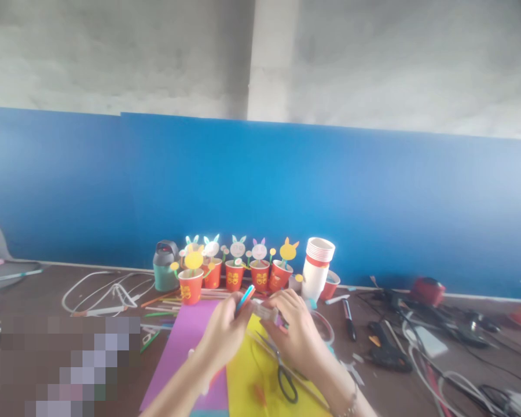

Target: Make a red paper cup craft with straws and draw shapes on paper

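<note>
While the two hands meet above the yellow paper (243,373), the left hand (226,333) is closed round a slim blue stick (245,297), its tip rising past the thumb, and the right hand (295,324) curls over a small pale piece (264,313) lying between the two sets of fingers. Blur hides what the piece is and exactly how the fingertips bear on it. The stick is probably light and stiff, rather smooth, best held near mid-length between thumb and forefinger; the pale piece looks light and possibly easy to crush — a gentle pinch at its edges should suit it. Below the right hand lie the black-handled scissors (279,358), with purple paper (173,350) beside the yellow. Beyond, on the worktop (52,295), stand red paper cups (190,288) bearing animal-faced cut-outs — light, with thin-stemmed tops — and a stack of white cups (315,278).
</note>
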